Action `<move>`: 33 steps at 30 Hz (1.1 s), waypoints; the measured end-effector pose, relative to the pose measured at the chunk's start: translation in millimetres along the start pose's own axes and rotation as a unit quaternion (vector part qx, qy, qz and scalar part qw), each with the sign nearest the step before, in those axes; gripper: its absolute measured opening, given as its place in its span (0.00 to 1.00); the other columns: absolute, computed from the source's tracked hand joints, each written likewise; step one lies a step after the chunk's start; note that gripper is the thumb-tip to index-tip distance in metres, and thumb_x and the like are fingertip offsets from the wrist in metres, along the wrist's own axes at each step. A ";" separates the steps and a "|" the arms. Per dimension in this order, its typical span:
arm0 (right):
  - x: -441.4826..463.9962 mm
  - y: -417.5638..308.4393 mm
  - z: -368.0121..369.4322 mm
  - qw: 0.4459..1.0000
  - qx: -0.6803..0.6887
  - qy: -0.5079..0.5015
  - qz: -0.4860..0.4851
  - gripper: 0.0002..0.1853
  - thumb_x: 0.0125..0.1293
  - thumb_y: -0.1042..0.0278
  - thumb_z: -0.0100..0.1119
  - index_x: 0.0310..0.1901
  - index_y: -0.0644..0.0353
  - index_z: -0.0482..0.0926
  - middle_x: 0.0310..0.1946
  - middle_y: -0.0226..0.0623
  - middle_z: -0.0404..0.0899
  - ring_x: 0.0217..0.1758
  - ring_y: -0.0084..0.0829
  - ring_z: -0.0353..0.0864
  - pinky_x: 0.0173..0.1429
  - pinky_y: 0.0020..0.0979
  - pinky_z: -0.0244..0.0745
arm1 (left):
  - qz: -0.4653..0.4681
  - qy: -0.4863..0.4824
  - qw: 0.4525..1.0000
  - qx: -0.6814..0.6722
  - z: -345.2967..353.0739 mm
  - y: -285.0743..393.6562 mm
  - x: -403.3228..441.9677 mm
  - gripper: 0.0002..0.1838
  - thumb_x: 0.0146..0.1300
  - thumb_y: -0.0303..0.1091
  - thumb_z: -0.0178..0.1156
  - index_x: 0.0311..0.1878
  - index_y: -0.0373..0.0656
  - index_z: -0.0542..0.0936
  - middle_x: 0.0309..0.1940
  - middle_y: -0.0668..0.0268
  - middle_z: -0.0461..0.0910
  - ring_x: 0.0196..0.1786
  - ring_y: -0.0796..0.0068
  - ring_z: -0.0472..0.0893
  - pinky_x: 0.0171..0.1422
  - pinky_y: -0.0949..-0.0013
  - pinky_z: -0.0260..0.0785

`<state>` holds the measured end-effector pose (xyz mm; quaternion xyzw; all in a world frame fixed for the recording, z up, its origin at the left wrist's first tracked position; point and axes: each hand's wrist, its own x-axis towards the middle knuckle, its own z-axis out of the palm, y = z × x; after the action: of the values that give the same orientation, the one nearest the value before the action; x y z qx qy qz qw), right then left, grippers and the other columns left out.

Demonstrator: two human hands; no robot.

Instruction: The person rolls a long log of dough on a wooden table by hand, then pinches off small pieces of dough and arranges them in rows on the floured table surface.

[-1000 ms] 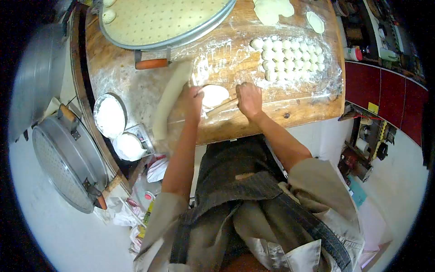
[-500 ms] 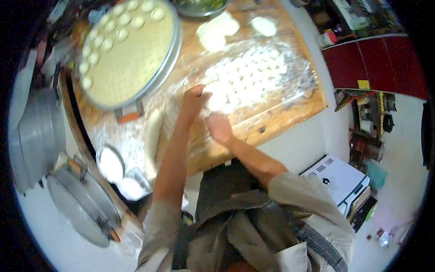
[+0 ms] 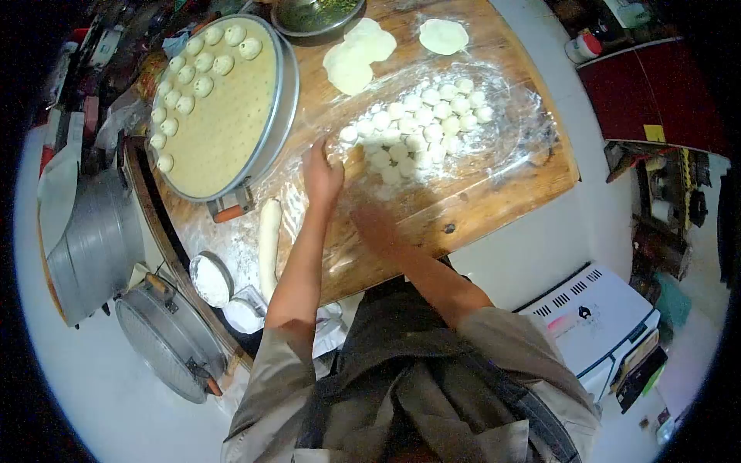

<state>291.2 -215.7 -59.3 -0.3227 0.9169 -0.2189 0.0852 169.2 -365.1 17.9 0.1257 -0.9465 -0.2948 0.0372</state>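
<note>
My left hand is above the wooden table, left of a cluster of small floured dough pieces. Its thumb stands apart from the fingers, and nothing shows between them. Just below the cluster, my right hand is smeared by motion and in shadow, so its fingers cannot be made out. A long dough rope lies left of my left forearm. Flat dough rounds overlap beyond the cluster, and a single round lies to their right.
A round steamer tray with several filled buns along its far left side stands on the table. Behind is a metal bowl with green filling. A flour bowl sits near the left edge; steamers stand below.
Both hands have drawn back a little to the left, away from the dough pieces. The camera view has shifted slightly, and the pieces now show more sharply.
</note>
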 end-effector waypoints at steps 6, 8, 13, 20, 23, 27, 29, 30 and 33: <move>-4.7 4.0 3.6 1.000 -0.019 -0.001 -0.018 0.21 0.65 0.64 0.54 0.59 0.58 0.76 0.58 0.46 0.76 0.65 0.47 0.73 0.68 0.52 0.65 | 0.166 -0.128 0.978 0.023 17.1 19.8 55.2 0.26 0.53 0.28 0.68 0.58 0.42 0.76 0.52 0.48 0.76 0.57 0.44 0.74 0.64 0.53 0.68; -5.6 5.0 1.7 1.000 -0.008 0.002 -0.019 0.22 0.65 0.63 0.54 0.60 0.57 0.76 0.59 0.45 0.76 0.65 0.46 0.73 0.68 0.52 0.64 | 0.138 -0.127 0.982 0.004 13.4 17.7 50.3 0.24 0.53 0.28 0.68 0.54 0.42 0.76 0.50 0.49 0.76 0.55 0.45 0.75 0.62 0.52 0.69; -1.2 7.8 -5.3 1.000 -0.008 -0.010 -0.020 0.15 0.64 0.64 0.54 0.51 0.56 0.77 0.51 0.43 0.77 0.59 0.44 0.74 0.61 0.50 0.65 | 0.152 -0.112 0.982 0.029 7.9 -62.1 -26.2 0.18 0.53 0.31 0.70 0.46 0.41 0.77 0.47 0.51 0.77 0.51 0.45 0.76 0.56 0.50 0.69; 1.9 14.5 -13.0 0.999 -0.018 -0.019 -0.021 0.08 0.63 0.65 0.54 0.40 0.53 0.80 0.42 0.40 0.77 0.49 0.41 0.76 0.52 0.46 0.67 | 0.127 -0.012 0.978 0.167 7.0 -37.8 -60.9 0.35 0.58 0.50 0.65 0.67 0.47 0.72 0.69 0.46 0.66 0.72 0.41 0.64 0.76 0.44 0.55; 6.1 13.4 -4.0 0.993 -0.116 -0.028 -0.021 0.06 0.62 0.66 0.53 0.35 0.52 0.81 0.37 0.38 0.77 0.45 0.40 0.76 0.48 0.44 0.68 | 0.143 0.015 0.975 0.170 12.3 -39.6 -42.6 0.34 0.61 0.53 0.61 0.68 0.48 0.73 0.72 0.48 0.62 0.75 0.41 0.60 0.78 0.38 0.49; 14.0 14.9 -18.9 0.999 0.035 -0.006 0.009 0.04 0.61 0.67 0.55 0.31 0.54 0.80 0.35 0.40 0.75 0.41 0.42 0.75 0.48 0.43 0.67 | 0.183 0.064 0.966 0.168 19.6 -60.7 -31.9 0.28 0.63 0.46 0.61 0.65 0.46 0.75 0.68 0.47 0.68 0.69 0.40 0.67 0.77 0.39 0.52; 12.7 7.7 -54.8 0.995 0.069 0.062 -0.041 0.04 0.60 0.69 0.56 0.29 0.56 0.78 0.37 0.43 0.75 0.41 0.45 0.75 0.48 0.44 0.67 | 0.180 0.076 0.976 0.097 11.3 -59.0 -49.4 0.25 0.62 0.42 0.61 0.61 0.44 0.77 0.62 0.46 0.72 0.65 0.41 0.70 0.76 0.41 0.55; 12.0 8.9 -59.6 0.998 0.032 0.009 -0.049 0.04 0.61 0.70 0.54 0.31 0.58 0.78 0.35 0.44 0.75 0.40 0.46 0.76 0.46 0.45 0.67 | 0.179 0.079 0.978 0.073 10.7 -61.6 -63.7 0.24 0.61 0.41 0.61 0.60 0.44 0.77 0.60 0.46 0.74 0.63 0.41 0.71 0.75 0.41 0.56; 24.7 1.4 -70.7 1.000 0.023 -0.013 0.006 0.03 0.60 0.71 0.53 0.33 0.58 0.77 0.33 0.45 0.75 0.39 0.48 0.75 0.45 0.47 0.67 | -0.031 -0.001 0.996 0.079 24.8 -73.8 -119.7 0.19 0.60 0.37 0.63 0.53 0.42 0.80 0.51 0.47 0.77 0.58 0.43 0.74 0.68 0.45 0.64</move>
<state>250.3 -205.8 2.6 -0.3179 0.9124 -0.2350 0.1058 297.1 -379.1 -44.0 0.1574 -0.9626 -0.2199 0.0171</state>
